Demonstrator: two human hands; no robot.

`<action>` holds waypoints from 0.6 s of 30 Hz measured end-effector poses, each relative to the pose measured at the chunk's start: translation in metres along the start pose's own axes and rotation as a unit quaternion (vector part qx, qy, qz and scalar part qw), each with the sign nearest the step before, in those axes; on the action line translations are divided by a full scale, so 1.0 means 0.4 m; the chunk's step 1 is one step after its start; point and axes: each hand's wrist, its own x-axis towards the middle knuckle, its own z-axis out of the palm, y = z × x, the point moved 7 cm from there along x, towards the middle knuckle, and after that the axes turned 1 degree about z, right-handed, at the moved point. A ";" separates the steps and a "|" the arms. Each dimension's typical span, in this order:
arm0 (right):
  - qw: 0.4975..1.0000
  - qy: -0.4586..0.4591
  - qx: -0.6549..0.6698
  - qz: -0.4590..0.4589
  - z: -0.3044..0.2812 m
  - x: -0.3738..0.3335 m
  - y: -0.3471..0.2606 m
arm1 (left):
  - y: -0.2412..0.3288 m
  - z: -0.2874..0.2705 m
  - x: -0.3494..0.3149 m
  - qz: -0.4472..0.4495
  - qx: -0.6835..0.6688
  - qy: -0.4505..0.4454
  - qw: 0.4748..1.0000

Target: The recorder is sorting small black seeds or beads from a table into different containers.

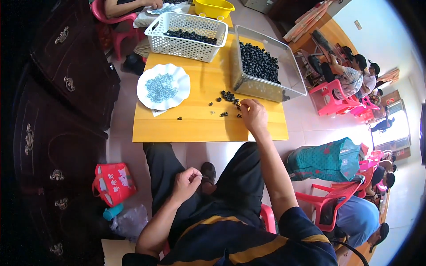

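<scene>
My right hand reaches over the yellow table, its fingertips drawn together at the edge of a loose group of small black ring-like parts; whether one is between them is hidden. Above my lap, my left hand is closed in a pinch, with a tiny pale bit showing at the fingertips, too small to name. A white scalloped plate at the table's left holds a heap of small clear bluish pieces. A few tiny yellowish bits lie near the black parts.
A clear plastic bin of black parts stands at the table's right, and a white perforated basket with more stands behind the plate. Beyond is a yellow tub. Dark drawers line the left; a teal bag stands right.
</scene>
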 end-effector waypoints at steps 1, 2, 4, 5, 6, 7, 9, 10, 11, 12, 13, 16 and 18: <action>1.000 0.011 0.008 0.005 -0.009 0.003 0.009 | 0.000 0.000 0.001 0.001 -0.001 -0.001 1.000; 1.000 0.011 0.007 0.006 -0.014 0.007 0.016 | 0.002 0.000 0.001 0.000 0.001 -0.001 1.000; 0.999 0.012 0.033 0.035 -0.028 0.013 0.035 | 0.005 -0.001 0.001 0.001 0.003 -0.001 1.000; 0.999 0.013 0.032 0.035 -0.035 0.014 0.039 | 0.004 0.000 0.001 -0.003 0.001 -0.004 1.000; 0.999 0.016 0.031 0.024 -0.042 0.012 0.041 | 0.003 0.001 0.000 -0.007 -0.001 -0.006 1.000; 0.999 0.018 0.031 0.014 -0.046 0.010 0.041 | 0.005 0.001 0.000 -0.007 -0.001 -0.006 1.000; 0.999 0.011 0.032 0.014 -0.041 -0.009 0.047 | 0.007 0.001 0.000 -0.006 -0.002 -0.002 1.000; 0.999 0.003 0.034 0.015 -0.037 -0.020 0.051 | 0.006 0.001 0.000 -0.005 -0.001 -0.003 1.000; 0.999 0.004 0.035 0.015 -0.035 -0.030 0.055 | 0.006 0.000 0.001 0.000 0.003 0.001 1.000; 0.998 -0.008 0.048 0.026 -0.026 -0.040 0.059 | 0.005 -0.001 0.001 0.005 0.008 0.004 1.000; 0.997 -0.021 0.061 0.037 -0.016 -0.048 0.063 | 0.005 0.000 0.000 0.005 0.009 0.003 1.000; 0.998 0.004 0.055 0.040 -0.006 -0.062 0.062 | 0.006 0.000 0.000 0.006 0.012 0.003 1.000; 0.997 -0.002 0.065 0.031 -0.006 -0.067 0.059 | 0.001 0.004 -0.001 -0.007 0.012 -0.009 1.000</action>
